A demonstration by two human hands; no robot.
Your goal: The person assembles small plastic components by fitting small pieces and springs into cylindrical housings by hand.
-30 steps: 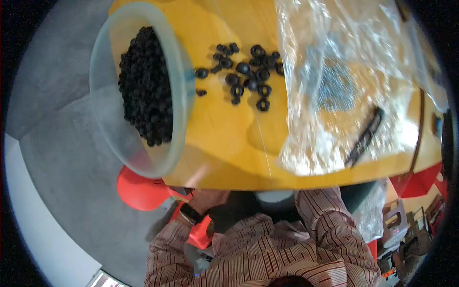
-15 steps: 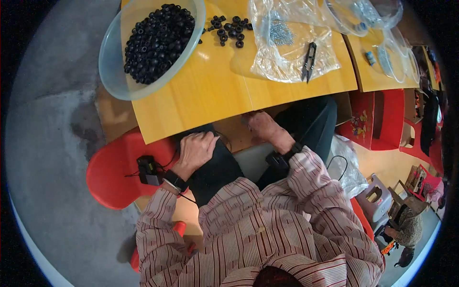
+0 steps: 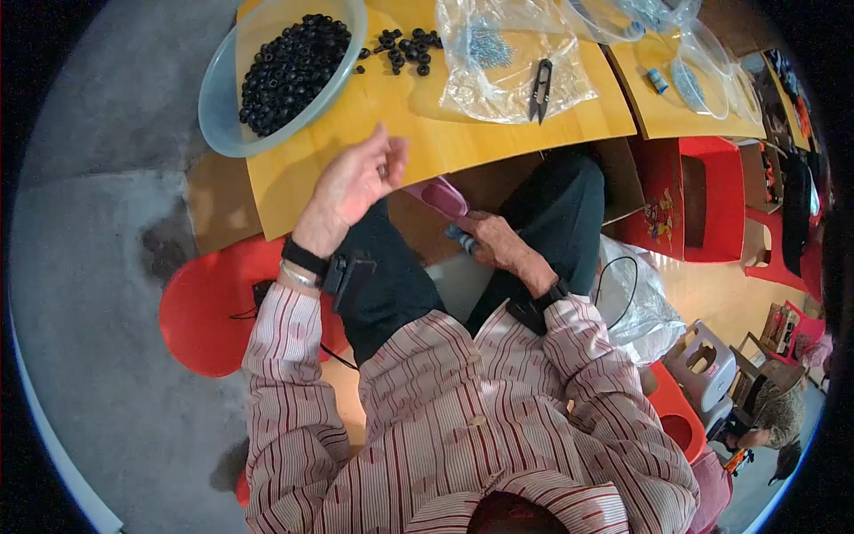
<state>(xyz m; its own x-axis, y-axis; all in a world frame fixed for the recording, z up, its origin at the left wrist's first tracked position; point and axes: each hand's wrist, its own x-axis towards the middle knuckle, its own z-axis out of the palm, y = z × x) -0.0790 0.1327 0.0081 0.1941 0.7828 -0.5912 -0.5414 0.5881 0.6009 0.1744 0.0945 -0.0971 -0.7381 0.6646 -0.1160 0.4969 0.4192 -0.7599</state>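
Note:
My left hand (image 3: 354,182) is raised in front of the table's near edge, above my left thigh. Its fingers are loosely curled and apart, with nothing seen in them. Lower down, between my knees, my right hand (image 3: 500,240) has its fingers bent around a small blue-grey banded thing (image 3: 461,237), whose kind I cannot make out. Just beyond those fingers is a pink slipper-like thing (image 3: 442,198), partly under the tabletop. A wide translucent bowl (image 3: 218,111) of black beads (image 3: 294,76) stands at the table's left, with several loose black beads (image 3: 411,51) beside it.
Black thread snips (image 3: 540,91) lie on a clear plastic bag (image 3: 480,100) with small silvery pieces on the yellow table (image 3: 391,147). A blue spool (image 3: 657,81) lies farther right. Red stools (image 3: 209,311) stand near my legs. Another person (image 3: 774,414) sits at far right.
My left hand has risen from my thigh to the table edge. My right hand has come out from under the table, and the pink and blue-grey things now show. The view has shifted slightly.

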